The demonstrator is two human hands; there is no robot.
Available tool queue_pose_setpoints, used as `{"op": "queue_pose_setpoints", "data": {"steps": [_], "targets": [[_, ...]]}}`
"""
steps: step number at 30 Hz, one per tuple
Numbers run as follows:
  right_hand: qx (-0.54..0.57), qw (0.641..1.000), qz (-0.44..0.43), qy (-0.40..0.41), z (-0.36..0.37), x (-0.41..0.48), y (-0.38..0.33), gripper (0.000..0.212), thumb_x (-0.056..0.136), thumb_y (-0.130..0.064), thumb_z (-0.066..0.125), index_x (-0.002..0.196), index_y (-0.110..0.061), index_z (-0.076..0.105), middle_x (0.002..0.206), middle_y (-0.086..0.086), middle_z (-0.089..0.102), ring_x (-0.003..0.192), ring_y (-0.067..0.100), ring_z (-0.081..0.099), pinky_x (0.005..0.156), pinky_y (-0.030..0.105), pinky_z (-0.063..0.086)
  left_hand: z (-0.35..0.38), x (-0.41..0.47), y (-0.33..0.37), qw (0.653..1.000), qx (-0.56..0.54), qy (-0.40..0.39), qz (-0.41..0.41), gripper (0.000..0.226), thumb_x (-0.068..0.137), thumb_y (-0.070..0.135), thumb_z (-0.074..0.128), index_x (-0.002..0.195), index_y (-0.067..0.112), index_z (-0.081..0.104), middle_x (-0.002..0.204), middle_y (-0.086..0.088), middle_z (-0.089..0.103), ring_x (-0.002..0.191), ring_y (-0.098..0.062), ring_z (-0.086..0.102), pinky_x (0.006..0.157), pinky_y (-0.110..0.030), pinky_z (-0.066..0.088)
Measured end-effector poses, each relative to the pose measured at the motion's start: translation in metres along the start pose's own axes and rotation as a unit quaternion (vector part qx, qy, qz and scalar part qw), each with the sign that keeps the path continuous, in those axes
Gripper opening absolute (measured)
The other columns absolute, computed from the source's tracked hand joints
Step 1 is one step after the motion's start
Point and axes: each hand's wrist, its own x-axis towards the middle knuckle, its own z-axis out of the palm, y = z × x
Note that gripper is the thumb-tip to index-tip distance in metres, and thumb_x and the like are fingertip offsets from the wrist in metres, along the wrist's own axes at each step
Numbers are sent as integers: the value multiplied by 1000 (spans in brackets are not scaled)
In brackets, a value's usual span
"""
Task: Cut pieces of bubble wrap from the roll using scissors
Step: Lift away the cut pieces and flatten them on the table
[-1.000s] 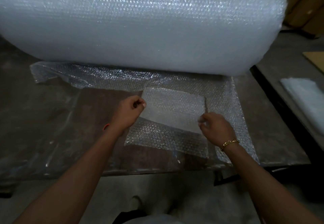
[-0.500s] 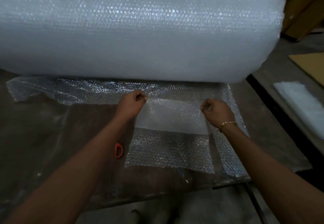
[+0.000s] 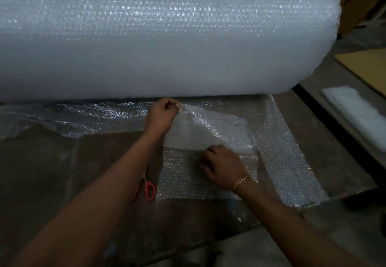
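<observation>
Up by the roll [image 3: 167, 37], bubble-wrap piece [image 3: 208, 129], one corner in left hand [image 3: 161, 114]

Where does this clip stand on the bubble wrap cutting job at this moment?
Done: one loose piece looks cut free, and the scissors lie on the table. In hand: the left hand pinches that piece's far corner; the right hand rests at its near edge, grip unclear. Left: the roll is large, so more cuts likely remain.
</observation>
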Motion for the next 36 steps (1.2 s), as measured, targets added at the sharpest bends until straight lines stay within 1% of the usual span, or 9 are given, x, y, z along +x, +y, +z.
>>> {"op": "queue_pose_setpoints", "data": {"steps": [3, 7, 11, 13, 16, 20, 27, 34, 36], "targets": [[10, 998, 41, -52, 11, -7, 1, 47, 89, -46, 55, 128, -19, 59, 131, 6, 58, 118, 29, 50, 96, 42, 47, 0, 4, 1, 1000, -13, -7, -3, 17, 93, 15, 68, 82, 29, 69, 84, -1, 70, 77, -16, 61, 79, -36, 52], [15, 997, 44, -67, 13, -13, 3, 47, 88, -46, 55, 125, -18, 58, 133, 8, 55, 122, 31, 48, 97, 44, 47, 1, 10, 1, 1000, 4, 25, -5, 7, 89, 23, 67, 89, 29, 69, 93, 1, 70, 89, -18, 64, 88, -46, 54], [34, 996, 52, -59, 10, -15, 3, 48, 87, -42, 61, 126, -16, 56, 139, 8, 49, 122, 31, 48, 94, 43, 49, 11, -16, 4, 911, 346, 93, 204, 41, 85, 27, 62, 125, 19, 61, 125, -10, 57, 116, -31, 50, 96, -44, 43], [39, 996, 51, -63, 9, -15, 3, 52, 84, -38, 63, 129, -14, 54, 143, 9, 45, 124, 32, 48, 95, 42, 49, 26, -36, 0, 885, 376, 1, 275, 48, 84, 37, 62, 129, 21, 59, 131, -8, 54, 123, -29, 42, 102, -47, 40], [58, 994, 63, -72, 7, -15, 2, 65, 80, -30, 66, 139, -11, 49, 149, 11, 42, 129, 32, 44, 101, 41, 47, 49, -55, -18, 843, 440, -180, 252, 69, 85, 55, 58, 146, 26, 47, 150, -1, 43, 138, -27, 31, 107, -44, 25], [49, 994, 59, -82, 10, -17, 3, 58, 82, -33, 66, 135, -13, 53, 139, 11, 50, 123, 31, 47, 98, 41, 47, 65, -57, -24, 793, 532, -208, 209, 51, 92, 43, 54, 141, 28, 52, 135, 1, 58, 128, -26, 41, 100, -44, 28], [61, 991, 66, -97, 5, -24, 6, 61, 86, -36, 65, 141, -15, 49, 150, 6, 43, 133, 28, 39, 106, 38, 41, 32, -41, -10, 927, 343, -36, 145, 16, 96, 29, 57, 93, 19, 68, 95, -5, 68, 89, -28, 63, 76, -38, 47], [61, 989, 78, -111, 1, -20, 7, 57, 88, -38, 65, 139, -18, 52, 145, 6, 46, 129, 26, 43, 103, 38, 44, -42, -41, -1, 929, 295, 129, 183, 15, 93, 25, 62, 100, 14, 71, 98, -7, 65, 86, -29, 63, 69, -36, 45], [29, 996, 73, -49, -4, -18, -1, 50, 88, -37, 64, 133, -19, 55, 138, 6, 51, 122, 26, 47, 96, 41, 48, -61, -47, 2, 915, 310, 161, 204, 16, 92, 23, 62, 101, 13, 72, 100, -8, 65, 87, -28, 62, 71, -37, 48]]}}
